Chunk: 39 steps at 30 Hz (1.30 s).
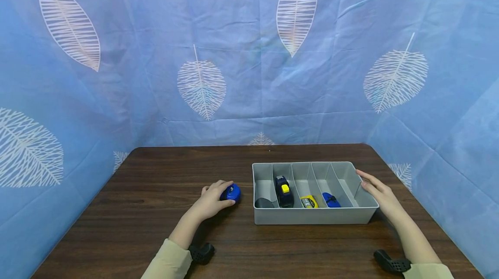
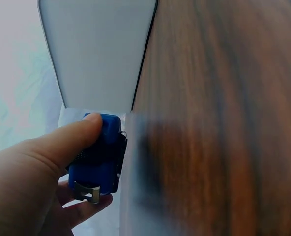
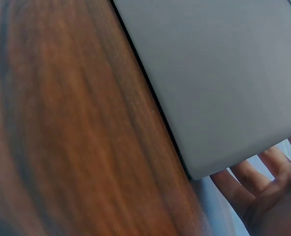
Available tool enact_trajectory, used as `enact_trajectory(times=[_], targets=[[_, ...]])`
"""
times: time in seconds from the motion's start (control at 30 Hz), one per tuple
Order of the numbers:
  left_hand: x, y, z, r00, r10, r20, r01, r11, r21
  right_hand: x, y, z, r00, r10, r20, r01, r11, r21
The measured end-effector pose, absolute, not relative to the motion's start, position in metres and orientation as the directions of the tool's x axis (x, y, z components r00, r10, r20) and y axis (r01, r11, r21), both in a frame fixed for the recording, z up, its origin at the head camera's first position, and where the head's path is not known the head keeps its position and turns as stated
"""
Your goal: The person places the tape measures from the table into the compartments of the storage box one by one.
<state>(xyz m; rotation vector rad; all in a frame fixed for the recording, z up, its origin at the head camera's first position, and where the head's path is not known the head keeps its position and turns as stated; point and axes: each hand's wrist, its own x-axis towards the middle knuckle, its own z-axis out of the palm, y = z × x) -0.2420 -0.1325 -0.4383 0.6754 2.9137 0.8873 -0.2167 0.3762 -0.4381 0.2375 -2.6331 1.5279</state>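
Observation:
My left hand (image 1: 210,201) grips a blue tape measure (image 1: 232,193) between thumb and fingers, to the left of a grey divided tray (image 1: 312,216). In the left wrist view the blue tape measure (image 2: 94,172) shows its metal end hook, with the thumb along its top. My right hand (image 1: 382,194) rests its extended fingers against the tray's right end. The right wrist view has those fingers (image 3: 251,177) at the tray's end wall. In the tray lie a black tape measure (image 1: 284,196) with a yellow button, a yellow tape measure (image 1: 309,201) and a blue-and-black item (image 1: 331,200).
A dark grey rounded thing (image 1: 264,202) lies in the leftmost compartment. The tray stands on a dark wood table (image 1: 136,222), right of its middle. Blue cloth (image 1: 241,19) with white leaf prints hangs behind and on both sides. Each wrist wears a black band.

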Motion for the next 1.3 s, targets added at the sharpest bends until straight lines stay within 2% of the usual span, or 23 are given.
enact_trajectory(times=[1.3], targets=[[-0.235,-0.13,-0.422,-0.878,0.393,0.274,0.479,0.729,0.488,-0.216,0.377,-0.439,-0.982,-0.102,0.161,-0.19,0.473,-0.861]])
